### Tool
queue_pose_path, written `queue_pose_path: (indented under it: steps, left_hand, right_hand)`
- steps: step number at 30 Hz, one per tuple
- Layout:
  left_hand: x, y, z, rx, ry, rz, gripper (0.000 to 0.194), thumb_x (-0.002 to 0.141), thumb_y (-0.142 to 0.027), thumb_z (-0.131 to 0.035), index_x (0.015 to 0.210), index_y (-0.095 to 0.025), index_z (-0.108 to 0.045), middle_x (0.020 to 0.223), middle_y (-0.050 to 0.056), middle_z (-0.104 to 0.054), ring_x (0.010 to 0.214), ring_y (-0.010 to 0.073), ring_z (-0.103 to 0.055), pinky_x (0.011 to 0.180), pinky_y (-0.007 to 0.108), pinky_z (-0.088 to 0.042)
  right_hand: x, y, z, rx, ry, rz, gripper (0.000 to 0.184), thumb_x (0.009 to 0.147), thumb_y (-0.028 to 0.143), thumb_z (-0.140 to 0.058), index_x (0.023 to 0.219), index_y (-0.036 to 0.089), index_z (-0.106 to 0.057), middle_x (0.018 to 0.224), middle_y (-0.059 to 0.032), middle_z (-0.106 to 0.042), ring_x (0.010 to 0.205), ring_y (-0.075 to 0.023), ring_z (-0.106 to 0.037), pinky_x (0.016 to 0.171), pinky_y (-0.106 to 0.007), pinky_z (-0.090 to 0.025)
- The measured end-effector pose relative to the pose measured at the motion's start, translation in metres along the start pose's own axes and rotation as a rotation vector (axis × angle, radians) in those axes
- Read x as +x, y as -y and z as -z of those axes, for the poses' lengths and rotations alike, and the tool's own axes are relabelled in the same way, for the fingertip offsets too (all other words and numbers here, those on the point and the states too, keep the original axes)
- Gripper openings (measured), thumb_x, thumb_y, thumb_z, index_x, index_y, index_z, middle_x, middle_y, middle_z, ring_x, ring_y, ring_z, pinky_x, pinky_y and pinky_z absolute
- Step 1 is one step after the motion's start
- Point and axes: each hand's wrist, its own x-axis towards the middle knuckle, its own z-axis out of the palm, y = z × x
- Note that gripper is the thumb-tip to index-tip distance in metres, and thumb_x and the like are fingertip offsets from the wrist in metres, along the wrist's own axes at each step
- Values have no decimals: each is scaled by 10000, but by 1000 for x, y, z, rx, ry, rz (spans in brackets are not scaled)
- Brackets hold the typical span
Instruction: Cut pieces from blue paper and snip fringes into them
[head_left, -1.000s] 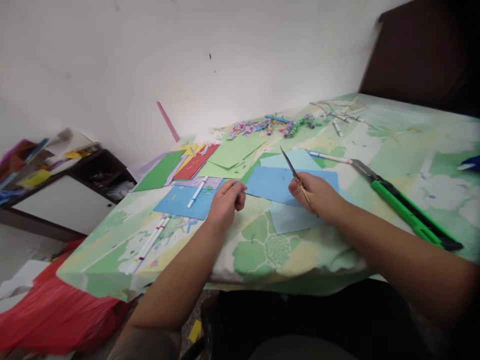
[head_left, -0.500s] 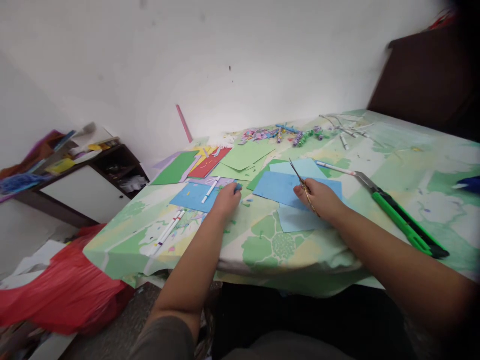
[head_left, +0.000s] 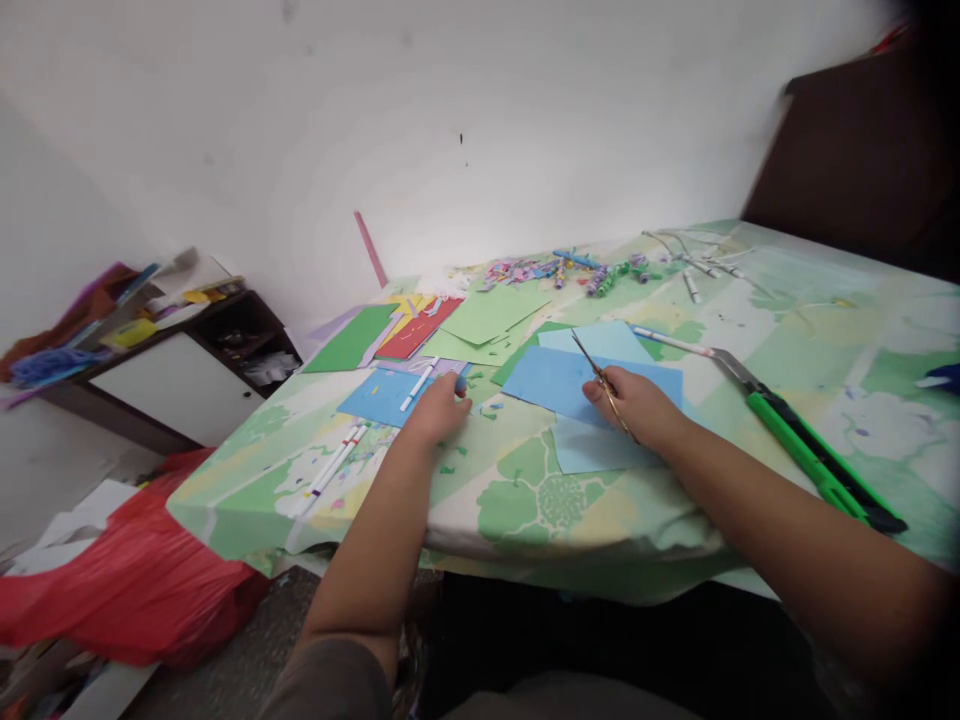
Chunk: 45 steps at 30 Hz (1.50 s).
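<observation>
My right hand (head_left: 637, 405) grips a pair of scissors (head_left: 586, 354) with gold-coloured handles, blades pointing up and away to the left. Under that hand lie a blue sheet (head_left: 544, 375) and a paler blue sheet (head_left: 589, 450). My left hand (head_left: 439, 408) is closed, its fingers curled around a small blue piece (head_left: 460, 383) that is mostly hidden. It hovers by the right edge of another blue sheet (head_left: 367, 395), on which a white marker (head_left: 418, 385) rests. Small green and blue scraps (head_left: 491, 408) lie right of it.
A large green utility knife (head_left: 814, 455) lies on the flowered tablecloth (head_left: 517, 500), right of my hands. Green sheets (head_left: 495, 312), a red sheet (head_left: 420, 330), rolled paper pieces (head_left: 611, 278) and white markers (head_left: 337, 462) are spread about. A low cabinet (head_left: 172, 375) stands left.
My left hand has moved slightly left and nearer to me, and green and blue scraps now show on the cloth beside it. The scissors stay in my right hand. The view has shifted.
</observation>
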Motion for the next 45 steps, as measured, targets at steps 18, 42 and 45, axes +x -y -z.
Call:
queue_pose_path:
  steps: [18,42,45]
  left_hand:
    - [-2,-28,-17,56,30,-258,93,721,-234,-484,669,-167,-524,709,55,-544,744,186,-496,663,294,-359]
    - [-30,-82,-27,-725,71,-233,187,649,-316,-581,627,-163,-476,641,-14,-548,606,100,-484,610,238,-388]
    - [-28,-80,-30,-718,53,-232,187,651,-319,-576,629,-167,-469,638,-20,-539,589,95,-471,593,234,-381]
  right_hand:
    - [0,4,-6,86,42,34,277,754,471,-412,686,202,-424,666,-27,-530,620,-160,-467,538,-256,-298]
    - [-1,20,-18,432,59,111,139,651,303,-536,712,194,-474,638,25,-546,576,-102,-499,537,-213,-405]
    - [1,15,-9,331,-21,33,124,641,289,-544,698,203,-475,632,27,-551,586,-112,-508,552,-220,-393]
